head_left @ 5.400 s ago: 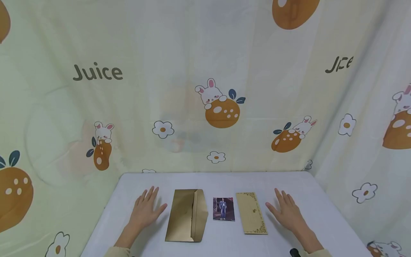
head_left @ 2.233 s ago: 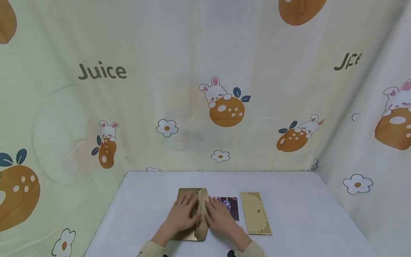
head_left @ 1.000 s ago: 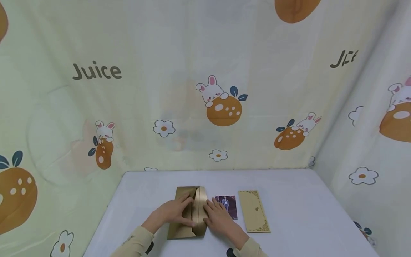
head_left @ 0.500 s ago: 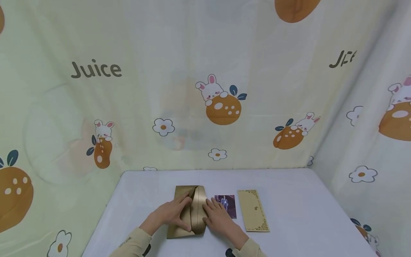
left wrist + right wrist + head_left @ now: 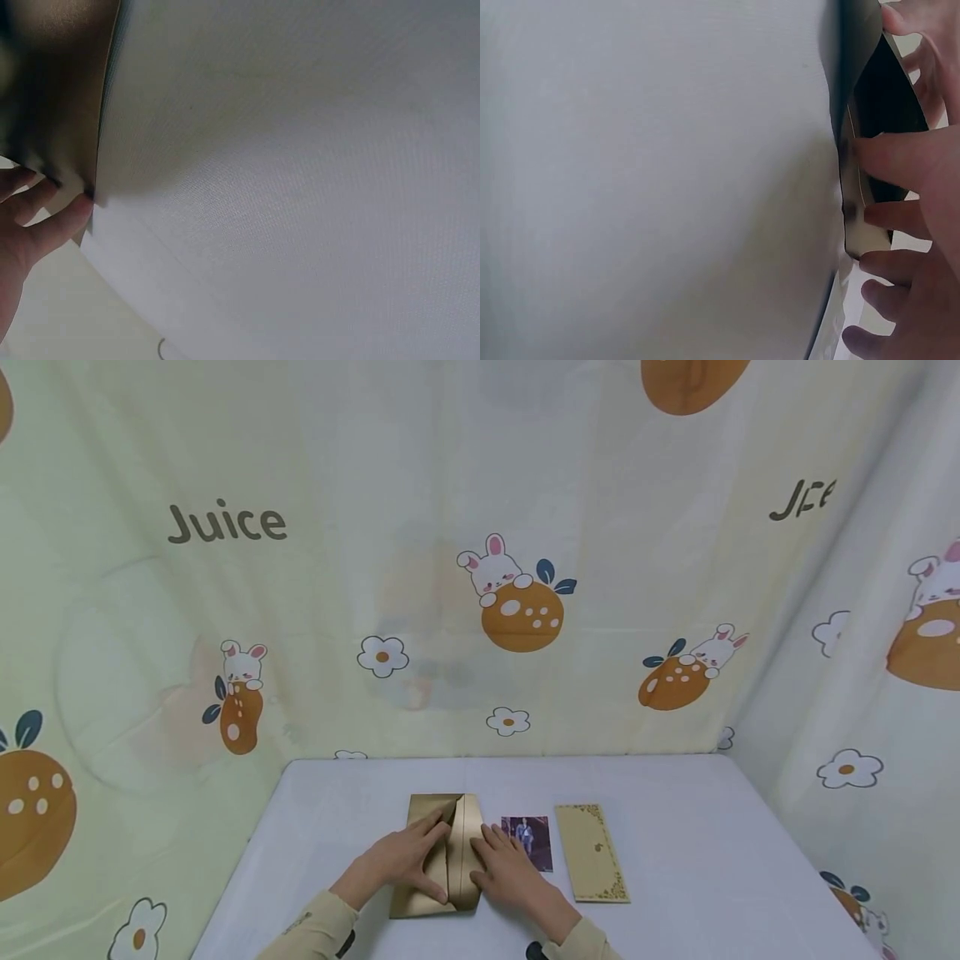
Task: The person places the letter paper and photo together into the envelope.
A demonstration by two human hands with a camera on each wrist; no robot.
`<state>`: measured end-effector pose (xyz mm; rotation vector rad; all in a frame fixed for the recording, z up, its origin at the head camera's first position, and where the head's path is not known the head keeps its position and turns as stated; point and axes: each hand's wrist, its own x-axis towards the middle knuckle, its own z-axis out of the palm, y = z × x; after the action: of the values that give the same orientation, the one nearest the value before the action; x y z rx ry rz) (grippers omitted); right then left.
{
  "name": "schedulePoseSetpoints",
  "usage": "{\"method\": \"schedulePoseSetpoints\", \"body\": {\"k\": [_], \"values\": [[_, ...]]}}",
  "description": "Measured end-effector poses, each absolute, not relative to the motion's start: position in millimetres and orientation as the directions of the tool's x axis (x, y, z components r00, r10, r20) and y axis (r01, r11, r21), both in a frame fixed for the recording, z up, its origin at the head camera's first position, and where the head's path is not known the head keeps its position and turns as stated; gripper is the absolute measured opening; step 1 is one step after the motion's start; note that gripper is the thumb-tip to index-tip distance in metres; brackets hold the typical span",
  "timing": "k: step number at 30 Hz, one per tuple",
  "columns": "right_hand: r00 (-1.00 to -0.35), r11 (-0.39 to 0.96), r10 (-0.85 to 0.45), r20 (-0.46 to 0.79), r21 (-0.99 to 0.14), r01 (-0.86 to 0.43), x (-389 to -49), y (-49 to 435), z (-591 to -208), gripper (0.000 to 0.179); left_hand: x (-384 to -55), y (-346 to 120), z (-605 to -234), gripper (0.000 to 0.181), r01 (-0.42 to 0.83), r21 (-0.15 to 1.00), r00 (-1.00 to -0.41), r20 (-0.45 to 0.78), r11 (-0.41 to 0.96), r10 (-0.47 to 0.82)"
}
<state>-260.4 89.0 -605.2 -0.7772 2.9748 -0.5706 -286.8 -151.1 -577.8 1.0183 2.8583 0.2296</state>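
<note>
The mouth of the gold envelope (image 5: 437, 864) is held gaping by the left hand (image 5: 400, 860), thumb and fingers spanned wide along its edge; the flap (image 5: 467, 835) is pressed by the right hand (image 5: 514, 872), fingers nearly straight; the edge might be creased or torn if squeezed too hard; the photo (image 5: 532, 847), partly covered by the right hand, could be nudged; stiff, metallic-sheened paper is suggested; beyond the right hand, a cream oblong card (image 5: 588, 856) is edged with scrollwork; the fine-textured white desk (image 5: 697, 843) is backed by a thin, printed curtain (image 5: 637, 485).
</note>
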Motion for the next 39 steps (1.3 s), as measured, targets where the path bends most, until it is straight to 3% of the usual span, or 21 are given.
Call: {"method": "schedulePoseSetpoints", "body": {"k": [11,17,27,39], "values": [[-0.886,0.786,-0.449,0.111,-0.423,-0.451,-262,95,-600,0.059,-285,-153,-575,0.103,0.629,0.177,-0.767,-0.02,0.757,0.642],[-0.902,0.819,-0.39,0.186,-0.377,-0.433,-266,103,-603,0.059,-285,-154,-576,0.102,0.626,0.191,-0.768,-0.019,0.756,0.641],[-0.971,0.937,0.004,0.24,-0.341,-0.08,-271,112,-603,0.083,-282,-155,-572,0.101,0.622,0.221,-0.767,-0.021,0.751,0.641],[-0.983,0.931,0.058,0.176,-0.364,-0.01,-275,111,-601,0.093,-285,-151,-576,0.101,0.589,0.256,-0.781,-0.061,0.766,0.622]]}}
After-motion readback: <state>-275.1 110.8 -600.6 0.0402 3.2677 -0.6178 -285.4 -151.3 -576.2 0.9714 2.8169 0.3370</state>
